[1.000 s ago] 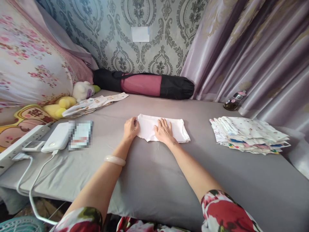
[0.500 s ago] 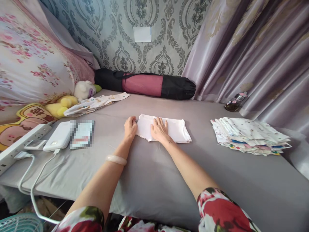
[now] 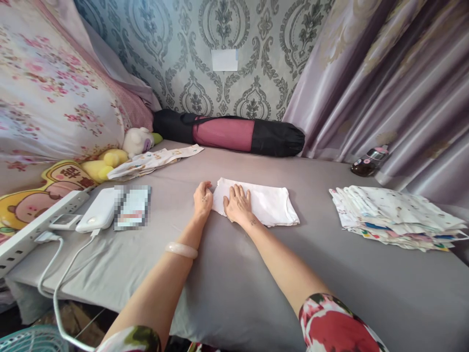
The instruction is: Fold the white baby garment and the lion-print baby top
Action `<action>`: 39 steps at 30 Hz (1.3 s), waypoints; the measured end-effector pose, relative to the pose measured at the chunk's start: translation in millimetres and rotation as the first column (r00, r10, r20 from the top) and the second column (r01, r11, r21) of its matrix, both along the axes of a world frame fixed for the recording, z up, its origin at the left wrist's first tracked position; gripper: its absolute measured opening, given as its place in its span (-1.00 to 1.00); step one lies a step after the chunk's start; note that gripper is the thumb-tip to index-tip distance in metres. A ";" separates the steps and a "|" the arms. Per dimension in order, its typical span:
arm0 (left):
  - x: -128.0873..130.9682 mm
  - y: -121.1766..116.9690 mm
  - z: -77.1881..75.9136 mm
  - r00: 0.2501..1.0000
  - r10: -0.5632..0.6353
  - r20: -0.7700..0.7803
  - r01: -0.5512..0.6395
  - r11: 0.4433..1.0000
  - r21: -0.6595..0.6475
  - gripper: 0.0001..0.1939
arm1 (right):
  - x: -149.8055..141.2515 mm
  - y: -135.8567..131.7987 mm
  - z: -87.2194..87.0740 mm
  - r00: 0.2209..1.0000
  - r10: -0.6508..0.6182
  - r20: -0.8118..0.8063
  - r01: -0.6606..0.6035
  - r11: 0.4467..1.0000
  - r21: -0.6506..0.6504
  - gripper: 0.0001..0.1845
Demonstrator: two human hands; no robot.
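Observation:
A white folded garment (image 3: 269, 200) lies flat on the grey sheet in front of me. My right hand (image 3: 237, 204) presses down on its left half, palm down and fingers spread. Right at its left edge is my left hand (image 3: 202, 199), with its fingers curled in. Whether those fingers grip any of the fabric is hidden. A pale bangle (image 3: 181, 250) circles my left forearm.
To the right lie a stack of folded printed clothes (image 3: 399, 210) and a bottle (image 3: 369, 161). At the left are a printed cloth (image 3: 154, 161), plush toys (image 3: 113, 159), a white power bank (image 3: 97, 210) and a power strip (image 3: 44, 225). A black-and-pink rolled bag (image 3: 227, 133) lies along the wall.
My right hand has slid left across the white garment, nearer to my left hand. My left hand stays at the garment's left edge. The whole view has shifted slightly.

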State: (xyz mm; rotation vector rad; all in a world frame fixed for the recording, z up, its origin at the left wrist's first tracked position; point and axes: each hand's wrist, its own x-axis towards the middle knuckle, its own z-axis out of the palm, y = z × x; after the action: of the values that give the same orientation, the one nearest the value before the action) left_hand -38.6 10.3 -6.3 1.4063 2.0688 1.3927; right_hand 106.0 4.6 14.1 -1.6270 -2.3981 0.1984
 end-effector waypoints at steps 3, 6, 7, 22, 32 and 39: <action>0.0 0.8 -0.7 1.000 0.009 0.003 -0.009 1.000 0.012 -0.61 | -10.5 6.3 7.1 1.000 -0.002 0.018 0.002 1.000 -0.003 -0.41; 0.5 2.1 -1.6 1.000 0.023 0.020 -0.024 0.999 0.036 -0.64 | -26.0 14.8 10.8 0.997 0.071 0.006 -0.071 0.997 -0.001 -0.42; 0.8 2.5 -1.8 0.999 0.027 0.029 -0.029 0.999 0.044 -0.65 | -30.9 17.6 10.5 0.995 0.098 -0.001 -0.098 0.995 -0.010 -0.41; 2.6 1.5 2.2 0.995 0.007 0.096 -0.012 0.999 0.050 -0.67 | -44.7 25.6 2.4 0.993 0.112 -0.025 -0.113 0.990 -0.079 -0.38; 3.6 -1.7 4.0 0.997 -0.077 -0.030 0.079 0.995 0.063 -0.63 | -15.0 -7.2 1.6 0.987 0.154 -0.054 -0.153 0.988 0.019 -0.39; 7.7 -2.8 4.3 0.958 -0.137 -0.251 0.155 0.986 0.053 -0.63 | -15.2 -10.9 -7.4 0.988 0.138 -0.076 -0.135 0.990 0.049 -0.41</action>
State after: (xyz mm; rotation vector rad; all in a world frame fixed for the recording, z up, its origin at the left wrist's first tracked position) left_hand -30.9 7.6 -1.9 1.8049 2.0245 1.3016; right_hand 90.8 -6.3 6.7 -1.4100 -2.4370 0.2277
